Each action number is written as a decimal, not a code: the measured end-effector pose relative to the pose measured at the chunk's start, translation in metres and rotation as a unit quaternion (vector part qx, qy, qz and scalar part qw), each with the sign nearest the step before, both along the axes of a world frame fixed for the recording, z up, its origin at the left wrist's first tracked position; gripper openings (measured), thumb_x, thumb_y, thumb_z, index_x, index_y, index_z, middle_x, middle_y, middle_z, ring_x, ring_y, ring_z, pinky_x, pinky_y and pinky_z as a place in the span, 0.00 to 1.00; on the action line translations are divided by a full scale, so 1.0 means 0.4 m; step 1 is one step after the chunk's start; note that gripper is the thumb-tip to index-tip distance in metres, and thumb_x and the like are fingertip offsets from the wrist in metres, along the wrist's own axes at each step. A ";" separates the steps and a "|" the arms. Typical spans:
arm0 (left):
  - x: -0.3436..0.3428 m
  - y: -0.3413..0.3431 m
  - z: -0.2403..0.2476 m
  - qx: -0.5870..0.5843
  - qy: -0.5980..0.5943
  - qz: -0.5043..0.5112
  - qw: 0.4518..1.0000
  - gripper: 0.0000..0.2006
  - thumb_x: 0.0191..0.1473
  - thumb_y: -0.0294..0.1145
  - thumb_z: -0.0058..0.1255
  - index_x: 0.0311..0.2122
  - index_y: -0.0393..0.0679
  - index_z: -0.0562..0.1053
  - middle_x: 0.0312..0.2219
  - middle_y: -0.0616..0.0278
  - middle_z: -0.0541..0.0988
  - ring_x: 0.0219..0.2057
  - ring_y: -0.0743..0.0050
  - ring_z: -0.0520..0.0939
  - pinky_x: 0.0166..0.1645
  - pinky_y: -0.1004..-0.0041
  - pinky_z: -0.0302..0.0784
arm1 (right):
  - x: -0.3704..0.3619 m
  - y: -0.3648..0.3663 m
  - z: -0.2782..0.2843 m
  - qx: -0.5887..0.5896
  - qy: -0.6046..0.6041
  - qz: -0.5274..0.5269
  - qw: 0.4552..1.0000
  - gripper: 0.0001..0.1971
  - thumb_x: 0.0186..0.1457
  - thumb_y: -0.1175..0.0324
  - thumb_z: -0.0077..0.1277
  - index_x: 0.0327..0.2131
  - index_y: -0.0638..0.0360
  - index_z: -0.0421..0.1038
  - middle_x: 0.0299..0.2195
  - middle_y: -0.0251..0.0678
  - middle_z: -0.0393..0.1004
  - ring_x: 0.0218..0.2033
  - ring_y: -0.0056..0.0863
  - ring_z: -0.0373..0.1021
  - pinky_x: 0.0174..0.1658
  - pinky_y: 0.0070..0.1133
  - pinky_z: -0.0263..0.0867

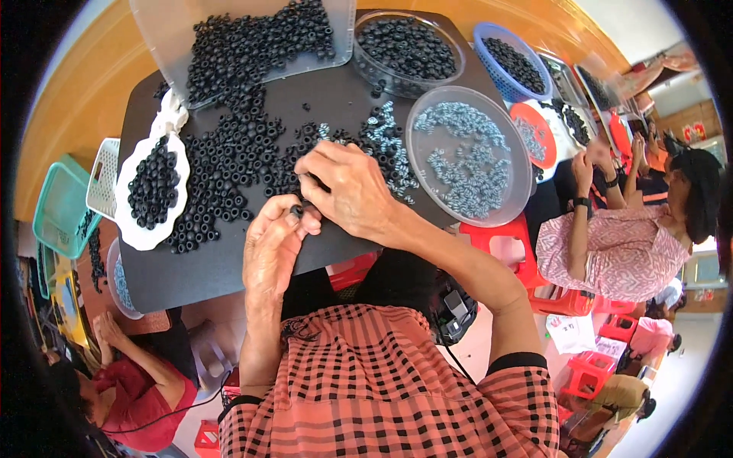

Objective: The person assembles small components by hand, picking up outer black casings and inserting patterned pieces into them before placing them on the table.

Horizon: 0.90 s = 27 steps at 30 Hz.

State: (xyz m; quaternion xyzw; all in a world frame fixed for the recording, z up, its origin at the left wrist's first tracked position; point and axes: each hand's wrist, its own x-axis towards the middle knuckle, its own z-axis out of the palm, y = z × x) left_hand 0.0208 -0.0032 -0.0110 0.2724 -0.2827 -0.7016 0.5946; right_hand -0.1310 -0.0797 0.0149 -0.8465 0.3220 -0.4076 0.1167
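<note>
Head view | left hand (pixel 276 233): thumb and fingers pinching one black bead (pixel 296 210), over table (pixel 191 282) near its 6 o'clock edge | right hand (pixel 350 187): fingers curled beside bead, own grip can't tell | from hands: loose black beads (pixel 217 191) 10 o'clock, white scalloped dish (pixel 141 235) 9, blue-white pieces (pixel 469 183) 2–3.

Bright, even illumination; whitish glare along the right margin; fisheye distortion bows the orange-brown wooden surface (pixel 65 99); dark peripheral vignetting.
</note>
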 end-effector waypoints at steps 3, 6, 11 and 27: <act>0.004 -0.004 -0.002 0.005 -0.010 0.007 1.000 0.10 0.54 0.24 0.44 0.42 0.35 0.70 0.27 0.54 0.76 0.38 0.64 0.75 0.47 0.68 0.69 | -0.073 0.043 0.032 0.015 -0.030 -0.052 0.998 0.04 0.44 0.73 0.54 0.26 0.56 0.69 0.24 0.32 0.68 0.26 0.31 0.68 0.31 0.27 0.61; 0.004 -0.001 0.001 0.003 -0.026 0.010 1.000 0.10 0.54 0.24 0.44 0.42 0.36 0.70 0.26 0.56 0.77 0.39 0.63 0.75 0.47 0.68 0.69 | -0.202 0.044 0.051 0.023 -0.009 -0.122 0.992 0.06 0.44 0.77 0.52 0.29 0.56 0.71 0.26 0.35 0.72 0.27 0.34 0.70 0.33 0.28 0.63; -0.005 -0.007 0.004 -0.006 -0.044 0.007 0.999 0.09 0.54 0.25 0.45 0.41 0.36 0.70 0.26 0.56 0.77 0.39 0.64 0.75 0.49 0.67 0.67 | -0.378 -0.015 0.048 0.122 0.043 -0.175 0.976 0.08 0.44 0.78 0.51 0.32 0.62 0.74 0.23 0.37 0.73 0.21 0.26 0.69 0.29 0.23 0.66; -0.008 -0.007 0.009 -0.016 -0.067 0.002 0.998 0.08 0.55 0.27 0.45 0.40 0.37 0.70 0.25 0.58 0.76 0.39 0.66 0.74 0.49 0.68 0.67 | -0.416 -0.038 0.054 0.227 -0.098 -0.248 0.937 0.07 0.47 0.74 0.52 0.31 0.65 0.75 0.20 0.32 0.74 0.23 0.14 0.68 0.30 0.16 0.66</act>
